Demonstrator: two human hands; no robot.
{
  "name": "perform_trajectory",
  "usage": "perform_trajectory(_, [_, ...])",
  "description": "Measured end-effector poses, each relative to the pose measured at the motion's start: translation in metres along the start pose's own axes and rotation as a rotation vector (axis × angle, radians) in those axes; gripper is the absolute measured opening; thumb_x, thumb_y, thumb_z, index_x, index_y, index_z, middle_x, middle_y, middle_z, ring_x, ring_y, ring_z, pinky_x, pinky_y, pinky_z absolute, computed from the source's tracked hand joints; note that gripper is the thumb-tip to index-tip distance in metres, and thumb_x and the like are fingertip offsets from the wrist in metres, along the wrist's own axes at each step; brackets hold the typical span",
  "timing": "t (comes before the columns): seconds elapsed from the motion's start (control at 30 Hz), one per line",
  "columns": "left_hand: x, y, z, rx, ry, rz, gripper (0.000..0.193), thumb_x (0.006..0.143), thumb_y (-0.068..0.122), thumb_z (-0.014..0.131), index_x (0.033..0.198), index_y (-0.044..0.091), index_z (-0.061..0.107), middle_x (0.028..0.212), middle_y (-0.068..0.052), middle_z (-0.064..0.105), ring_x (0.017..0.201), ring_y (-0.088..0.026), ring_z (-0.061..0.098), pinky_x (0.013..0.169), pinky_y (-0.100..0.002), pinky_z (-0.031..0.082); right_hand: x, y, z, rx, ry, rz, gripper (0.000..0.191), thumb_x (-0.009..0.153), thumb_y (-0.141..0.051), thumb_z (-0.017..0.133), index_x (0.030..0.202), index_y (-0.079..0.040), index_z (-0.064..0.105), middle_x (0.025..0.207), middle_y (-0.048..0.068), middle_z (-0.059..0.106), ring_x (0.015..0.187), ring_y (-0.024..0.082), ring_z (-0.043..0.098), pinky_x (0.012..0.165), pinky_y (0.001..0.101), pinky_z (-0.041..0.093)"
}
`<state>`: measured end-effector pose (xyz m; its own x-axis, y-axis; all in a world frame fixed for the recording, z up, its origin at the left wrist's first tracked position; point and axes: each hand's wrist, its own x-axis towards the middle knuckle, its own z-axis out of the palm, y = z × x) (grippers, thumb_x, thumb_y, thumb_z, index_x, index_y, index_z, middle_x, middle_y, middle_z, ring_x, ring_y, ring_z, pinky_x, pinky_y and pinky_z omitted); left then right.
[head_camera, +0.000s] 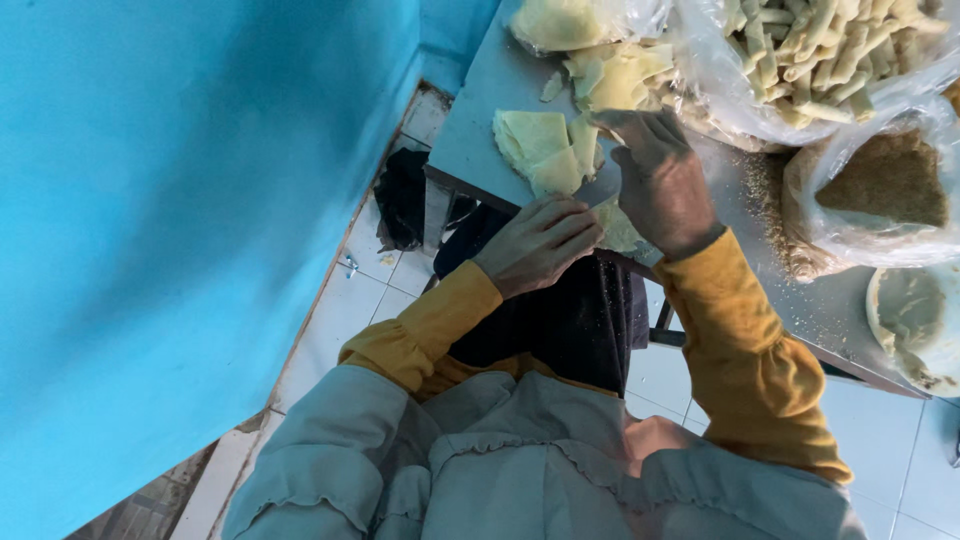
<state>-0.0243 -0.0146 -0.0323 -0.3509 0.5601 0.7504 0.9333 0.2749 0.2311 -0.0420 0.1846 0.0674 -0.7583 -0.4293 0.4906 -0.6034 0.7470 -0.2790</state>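
Since the thin pale-yellow dough sheet (617, 228) hangs off the grey metal bench (480, 120) edge, it could tear or slide floorward. Left hand (540, 243) has its grip flat, fingers together, on it; right hand (660, 180) pinches its top. Folded sheets (540, 150) sit beside.

At the centre of the frame, the left hand (537, 243) rests at the edge of the steel table (480, 120), fingers on a pale dough sheet (618, 228). The right hand (658, 180) presses folded sheets (545, 148). Upper right, a bag of rolled pieces (820, 50); right, a bag of breadcrumbs (885, 180).
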Motion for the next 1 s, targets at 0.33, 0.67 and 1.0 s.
perform_trajectory(0.33, [0.006,0.006,-0.007,-0.162,0.020,-0.100,0.031,0.097,0.016,0.072,0.122,0.002,0.061,0.128,-0.015,0.060,0.122,-0.034,0.056,0.105,-0.045,0.050,0.027,0.028,-0.038,0.261,-0.108,0.157,0.048,0.103,0.012,0.062,0.146,0.000,0.045,0.104,0.011,0.065,0.099,0.017,0.065,0.091,0.0301,0.055])
perform_trajectory(0.67, [0.053,0.000,-0.030,-0.432,0.391,-0.479,0.033,0.103,0.015,0.066,0.130,-0.001,0.056,0.125,-0.017,0.065,0.111,-0.029,0.069,0.096,-0.038,0.058,0.035,0.024,-0.058,0.749,-0.186,0.306,0.051,0.104,0.014,0.062,0.147,0.004,0.038,0.104,0.006,0.058,0.096,0.010,0.059,0.093,0.0238,0.053])
perform_trajectory(1.0, [0.083,-0.080,-0.003,-0.411,0.436,-0.710,0.014,0.103,0.016,0.065,0.108,0.004,0.070,0.087,-0.007,0.077,0.071,-0.020,0.074,0.061,-0.031,0.060,0.025,0.045,-0.050,0.159,-0.012,0.269,0.041,0.108,0.015,0.060,0.142,0.000,0.044,0.109,0.016,0.074,0.096,0.025,0.076,0.077,0.0334,0.061])
